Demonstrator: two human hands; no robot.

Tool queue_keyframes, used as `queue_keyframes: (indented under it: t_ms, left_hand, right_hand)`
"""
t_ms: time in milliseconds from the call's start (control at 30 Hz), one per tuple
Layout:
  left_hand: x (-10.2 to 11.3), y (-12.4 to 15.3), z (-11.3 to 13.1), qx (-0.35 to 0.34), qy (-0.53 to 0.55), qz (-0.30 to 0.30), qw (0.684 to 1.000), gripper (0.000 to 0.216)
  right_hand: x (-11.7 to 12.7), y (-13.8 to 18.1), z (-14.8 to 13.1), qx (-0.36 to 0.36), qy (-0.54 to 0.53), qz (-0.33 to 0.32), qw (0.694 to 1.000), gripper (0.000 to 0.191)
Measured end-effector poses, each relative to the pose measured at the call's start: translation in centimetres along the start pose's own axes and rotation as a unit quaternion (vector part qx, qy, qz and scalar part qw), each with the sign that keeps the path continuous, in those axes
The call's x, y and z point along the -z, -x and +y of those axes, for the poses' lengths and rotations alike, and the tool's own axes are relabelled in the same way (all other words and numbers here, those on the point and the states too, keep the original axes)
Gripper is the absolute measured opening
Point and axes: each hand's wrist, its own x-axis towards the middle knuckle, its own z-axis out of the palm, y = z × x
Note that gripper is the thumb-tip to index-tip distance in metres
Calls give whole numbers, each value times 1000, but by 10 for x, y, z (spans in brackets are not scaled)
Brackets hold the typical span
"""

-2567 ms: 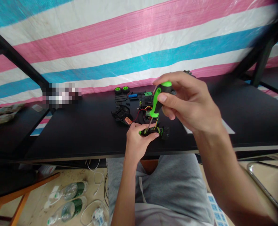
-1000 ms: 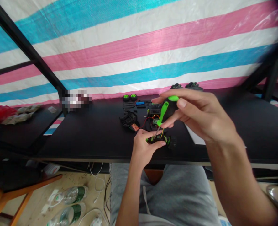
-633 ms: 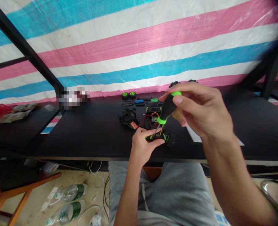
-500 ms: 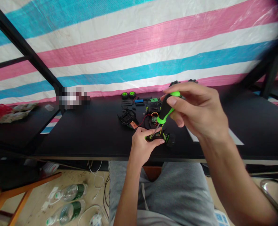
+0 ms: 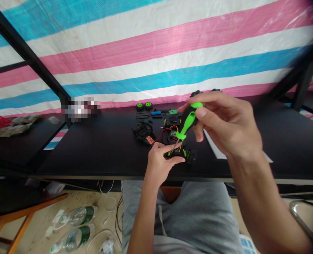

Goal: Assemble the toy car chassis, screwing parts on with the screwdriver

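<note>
My right hand is closed round a screwdriver with a green and black handle, held upright with its tip down in a small black and green toy car part. My left hand pinches that part against the front of the black table. Thin red and yellow wires run from the part to a motor block just behind it.
Behind lie a black chassis piece, two green wheels, a blue cell and a white sheet. A striped tarp hangs at the back. Plastic bottles and cables lie on the floor beside my knees.
My right fingers have turned the screwdriver handle, so more green shows now. The head camera has shifted slightly. My left hand keeps its hold on the part.
</note>
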Motion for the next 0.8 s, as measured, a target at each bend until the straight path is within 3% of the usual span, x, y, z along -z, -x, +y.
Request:
queue_keyframes:
  t_ms: [267, 467, 800]
  left_hand:
    - [5, -1, 11, -6, -36, -1, 999, 61]
    - [5, -3, 9, -8, -37, -5, 999, 60]
    - [4, -2, 10, -6, -35, -3, 999, 59]
  right_hand:
    - [-3, 0, -1, -5, -8, -20, 1000, 18]
    - [-1, 3, -10, -50, 17, -34, 998, 21]
    - [-7, -2, -5, -7, 15, 2, 1000, 22]
